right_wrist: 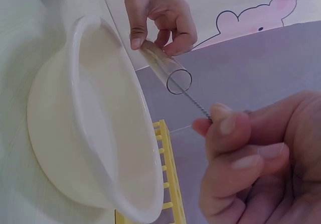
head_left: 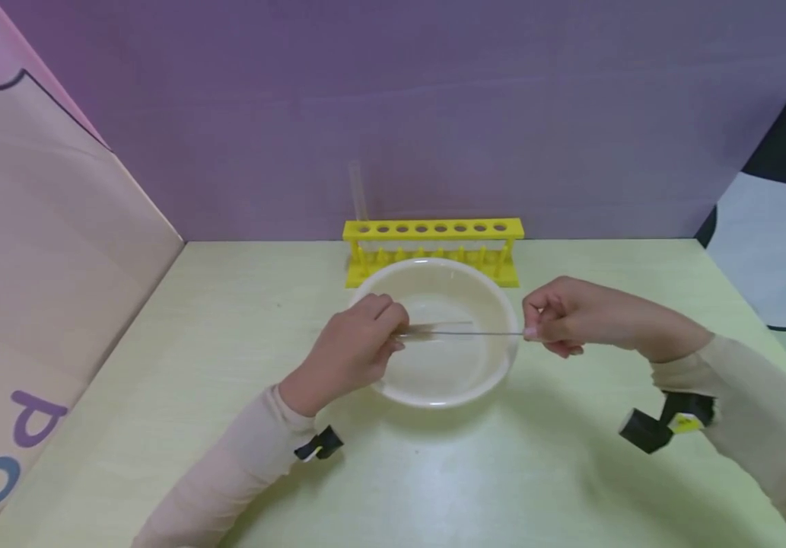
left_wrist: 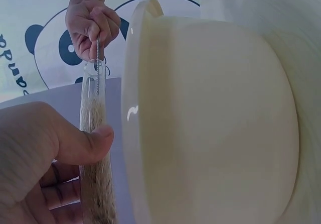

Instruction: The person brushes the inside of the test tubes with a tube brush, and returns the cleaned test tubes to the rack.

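Over a cream bowl (head_left: pixel 440 374), my left hand (head_left: pixel 358 342) grips a clear glass test tube (right_wrist: pixel 163 67), with the thumb laid along its side. The tube lies roughly level, its mouth towards my right hand (head_left: pixel 574 318). That hand pinches the twisted wire handle (right_wrist: pixel 198 104) of a test tube brush between thumb and fingertips. Inside the tube sit the brush's tan bristles (left_wrist: pixel 99 189), seen through the glass in the left wrist view. The wire runs straight out of the tube's mouth across the bowl. The tube's closed end is hidden by my left hand in the head view.
Behind the bowl stands a yellow test tube rack (head_left: pixel 434 227) with a row of holes. Another clear test tube (head_left: pixel 358 194) stands upright in its leftmost hole. A purple backdrop (head_left: pixel 434 114) rises at the table's far edge, with printed panels at both sides.
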Action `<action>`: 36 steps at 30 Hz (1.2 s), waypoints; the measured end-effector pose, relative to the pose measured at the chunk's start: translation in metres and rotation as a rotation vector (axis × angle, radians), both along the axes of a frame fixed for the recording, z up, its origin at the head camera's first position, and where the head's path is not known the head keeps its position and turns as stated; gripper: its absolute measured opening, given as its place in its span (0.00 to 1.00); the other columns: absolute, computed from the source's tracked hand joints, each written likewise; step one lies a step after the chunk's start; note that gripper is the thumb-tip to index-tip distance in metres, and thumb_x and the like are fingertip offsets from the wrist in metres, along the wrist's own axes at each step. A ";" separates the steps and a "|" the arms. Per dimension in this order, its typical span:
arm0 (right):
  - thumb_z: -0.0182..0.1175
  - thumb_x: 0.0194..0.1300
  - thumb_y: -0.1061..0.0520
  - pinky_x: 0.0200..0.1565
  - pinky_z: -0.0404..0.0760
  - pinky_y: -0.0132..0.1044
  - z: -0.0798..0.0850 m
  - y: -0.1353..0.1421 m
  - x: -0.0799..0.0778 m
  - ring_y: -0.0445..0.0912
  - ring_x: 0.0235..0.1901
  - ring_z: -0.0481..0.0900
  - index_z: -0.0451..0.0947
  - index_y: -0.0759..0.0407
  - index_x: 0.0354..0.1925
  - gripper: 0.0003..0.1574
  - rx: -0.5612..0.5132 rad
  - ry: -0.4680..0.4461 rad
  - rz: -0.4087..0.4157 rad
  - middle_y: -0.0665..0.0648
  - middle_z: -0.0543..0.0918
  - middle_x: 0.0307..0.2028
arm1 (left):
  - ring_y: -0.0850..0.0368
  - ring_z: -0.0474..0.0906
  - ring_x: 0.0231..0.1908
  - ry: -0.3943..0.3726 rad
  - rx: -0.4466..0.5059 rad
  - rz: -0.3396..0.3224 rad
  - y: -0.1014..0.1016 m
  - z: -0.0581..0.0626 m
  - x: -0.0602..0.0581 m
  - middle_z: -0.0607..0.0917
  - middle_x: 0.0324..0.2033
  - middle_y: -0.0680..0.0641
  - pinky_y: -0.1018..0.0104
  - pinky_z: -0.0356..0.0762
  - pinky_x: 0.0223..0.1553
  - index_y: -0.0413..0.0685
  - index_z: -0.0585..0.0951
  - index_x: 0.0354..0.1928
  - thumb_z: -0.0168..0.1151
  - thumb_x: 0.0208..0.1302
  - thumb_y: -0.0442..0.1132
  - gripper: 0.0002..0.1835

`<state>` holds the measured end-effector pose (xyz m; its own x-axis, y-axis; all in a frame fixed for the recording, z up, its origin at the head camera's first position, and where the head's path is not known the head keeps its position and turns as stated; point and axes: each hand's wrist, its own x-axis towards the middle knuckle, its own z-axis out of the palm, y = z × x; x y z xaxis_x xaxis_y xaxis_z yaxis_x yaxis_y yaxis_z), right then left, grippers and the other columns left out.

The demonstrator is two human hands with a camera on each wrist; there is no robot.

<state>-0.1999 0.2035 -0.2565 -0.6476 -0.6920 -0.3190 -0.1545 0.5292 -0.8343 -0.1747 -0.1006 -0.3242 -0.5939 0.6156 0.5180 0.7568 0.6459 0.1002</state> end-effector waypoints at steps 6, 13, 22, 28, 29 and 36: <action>0.54 0.65 0.65 0.18 0.66 0.30 -0.002 -0.008 -0.004 0.40 0.14 0.64 0.71 0.68 0.27 0.09 -0.020 0.007 0.010 0.53 0.70 0.15 | 0.56 0.72 0.31 0.021 -0.009 0.009 0.002 -0.002 -0.002 0.76 0.28 0.51 0.69 0.72 0.23 0.47 0.75 0.35 0.70 0.52 0.32 0.13; 0.54 0.65 0.65 0.19 0.65 0.29 -0.008 -0.019 -0.007 0.40 0.14 0.64 0.70 0.69 0.27 0.10 -0.021 0.000 0.020 0.55 0.70 0.15 | 0.56 0.73 0.33 0.011 -0.002 0.013 0.001 -0.003 0.000 0.77 0.30 0.52 0.68 0.73 0.24 0.46 0.76 0.37 0.70 0.52 0.31 0.13; 0.54 0.66 0.63 0.20 0.66 0.30 -0.012 -0.030 -0.009 0.40 0.15 0.65 0.69 0.70 0.29 0.11 -0.011 0.037 0.039 0.54 0.70 0.15 | 0.55 0.73 0.32 0.056 0.000 0.012 0.001 -0.004 0.003 0.76 0.29 0.51 0.68 0.71 0.21 0.46 0.76 0.37 0.69 0.53 0.31 0.12; 0.55 0.66 0.63 0.21 0.67 0.31 -0.013 -0.039 -0.007 0.41 0.15 0.65 0.70 0.68 0.28 0.10 0.029 0.075 0.007 0.53 0.71 0.14 | 0.54 0.74 0.32 0.059 0.004 0.021 0.001 -0.002 0.006 0.78 0.30 0.50 0.67 0.72 0.19 0.45 0.76 0.38 0.70 0.52 0.32 0.13; 0.55 0.66 0.64 0.21 0.67 0.31 -0.013 -0.040 -0.007 0.41 0.15 0.65 0.70 0.68 0.28 0.10 0.035 0.080 0.002 0.53 0.71 0.14 | 0.54 0.74 0.32 0.059 0.003 0.022 0.001 -0.002 0.006 0.78 0.30 0.50 0.67 0.72 0.19 0.45 0.76 0.38 0.70 0.52 0.32 0.13; 0.56 0.66 0.64 0.19 0.65 0.31 -0.012 -0.043 -0.003 0.42 0.15 0.65 0.71 0.65 0.27 0.10 0.084 0.149 -0.022 0.52 0.71 0.14 | 0.54 0.75 0.33 0.062 0.000 0.017 0.002 0.001 0.005 0.79 0.31 0.49 0.68 0.73 0.20 0.43 0.77 0.39 0.70 0.52 0.32 0.14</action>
<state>-0.2031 0.1610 -0.2681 -0.7066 -0.6522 -0.2747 -0.2606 0.6007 -0.7558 -0.1695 -0.0987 -0.3231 -0.5708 0.6057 0.5544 0.7505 0.6588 0.0531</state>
